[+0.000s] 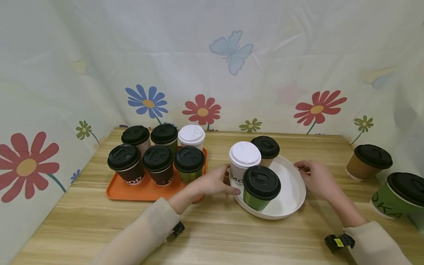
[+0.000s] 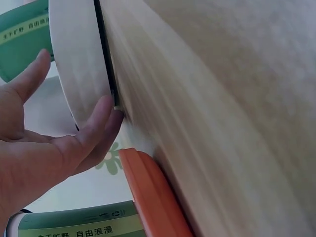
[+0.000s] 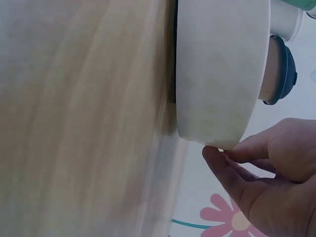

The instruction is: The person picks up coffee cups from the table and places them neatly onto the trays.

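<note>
A round white tray [image 1: 288,198] holds a white-lidded cup [image 1: 245,154], a tan cup with black lid [image 1: 265,147] and a green cup with black lid [image 1: 261,186]. My left hand [image 1: 215,181] holds the tray's left edge, thumb over the rim beside the green cup. In the left wrist view, its other fingers [image 2: 101,116] touch the tray's outer wall low down. On the opposite side, my right hand [image 1: 316,178] pinches the edge. The right wrist view shows thumb and fingertips [image 3: 215,155] meeting at the tray's wall [image 3: 219,74].
An orange tray [image 1: 145,194] at left carries several lidded cups in two rows, close to my left forearm. On the right stand a brown cup [image 1: 364,165] and a green cup [image 1: 391,200], both black-lidded. A flowered curtain [image 1: 265,92] hangs behind the wooden table [image 1: 212,235].
</note>
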`<state>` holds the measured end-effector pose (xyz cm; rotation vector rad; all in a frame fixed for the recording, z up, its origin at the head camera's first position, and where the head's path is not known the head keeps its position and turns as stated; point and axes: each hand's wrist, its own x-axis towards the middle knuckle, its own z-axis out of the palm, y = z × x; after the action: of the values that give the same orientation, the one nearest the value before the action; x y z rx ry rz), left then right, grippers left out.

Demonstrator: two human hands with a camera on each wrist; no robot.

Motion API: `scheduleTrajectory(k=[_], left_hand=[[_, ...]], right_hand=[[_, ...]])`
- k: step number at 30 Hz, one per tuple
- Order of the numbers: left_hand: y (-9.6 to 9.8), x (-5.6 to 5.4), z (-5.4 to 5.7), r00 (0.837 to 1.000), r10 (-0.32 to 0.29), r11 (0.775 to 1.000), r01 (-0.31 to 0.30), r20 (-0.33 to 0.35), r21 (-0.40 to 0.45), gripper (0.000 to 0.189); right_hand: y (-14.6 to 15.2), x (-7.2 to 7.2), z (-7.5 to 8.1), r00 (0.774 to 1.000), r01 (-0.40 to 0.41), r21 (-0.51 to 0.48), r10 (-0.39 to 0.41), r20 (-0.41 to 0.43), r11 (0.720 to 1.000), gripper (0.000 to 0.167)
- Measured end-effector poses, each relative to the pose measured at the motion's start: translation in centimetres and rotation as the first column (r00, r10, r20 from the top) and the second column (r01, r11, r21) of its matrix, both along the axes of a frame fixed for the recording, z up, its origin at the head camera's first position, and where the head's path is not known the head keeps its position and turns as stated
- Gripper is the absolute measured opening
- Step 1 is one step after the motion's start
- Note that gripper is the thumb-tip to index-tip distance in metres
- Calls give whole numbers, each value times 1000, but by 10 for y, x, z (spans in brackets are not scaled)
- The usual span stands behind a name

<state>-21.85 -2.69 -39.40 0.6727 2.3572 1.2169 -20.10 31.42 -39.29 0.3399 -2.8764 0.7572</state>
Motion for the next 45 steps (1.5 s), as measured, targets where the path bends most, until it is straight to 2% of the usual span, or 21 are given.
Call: scheduleTrajectory(k=[6,11,14,18,21,26,29,32,34,37,39,41,43,45], left_hand=[[1,-1,-3,1000,-7,1000,8,-9,27,109],[4,1,-3,1000,-9,997,9,-3,76,103],[7,2,-3,1000,5,998,-5,-6,69,96],[10,2,-4,999,32,999,-31,-21,35,99],[11,3,-3,997,43,999,-43,-66,3,104],[12,4,-3,992,25,1000,-25,-125,-2,107],[13,5,-3,993,20,1000,-20,-118,2,106],[14,4,-4,996,25,1000,-24,-91,15,105],[14,3,-4,997,28,999,-26,-66,33,104],[14,2,-5,999,19,998,-16,-39,68,102],[14,1,-5,999,10,996,-7,-33,84,99],[13,1,-6,1000,5,996,-3,-26,90,96],[12,2,-5,1000,6,996,-4,-22,89,93],[12,3,-5,1000,11,997,-9,-23,80,93]], right_hand=[[-2,-8,-2,998,50,5,-49,-40,999,20],[-3,-14,-3,998,54,6,-54,-14,999,26],[-1,-12,-4,999,40,-25,-40,8,999,28],[3,-6,-6,1000,31,-117,-31,5,993,28],[5,-2,-5,1000,24,-168,-26,-9,986,29],[7,2,-5,1000,-23,-228,18,-22,973,31],[11,7,-6,999,-54,-262,51,-20,964,32],[17,16,-6,999,-52,-252,50,-15,966,33],[22,24,-6,999,-30,-240,27,-17,970,34],[32,38,-7,997,54,-226,-63,-33,973,35],[39,47,-6,989,131,-247,-145,-36,960,36],[47,55,-5,971,212,-291,-236,-48,933,34],[54,64,-4,944,282,-382,-325,-52,880,27],[60,71,-1,910,340,-469,-411,-54,815,16]])
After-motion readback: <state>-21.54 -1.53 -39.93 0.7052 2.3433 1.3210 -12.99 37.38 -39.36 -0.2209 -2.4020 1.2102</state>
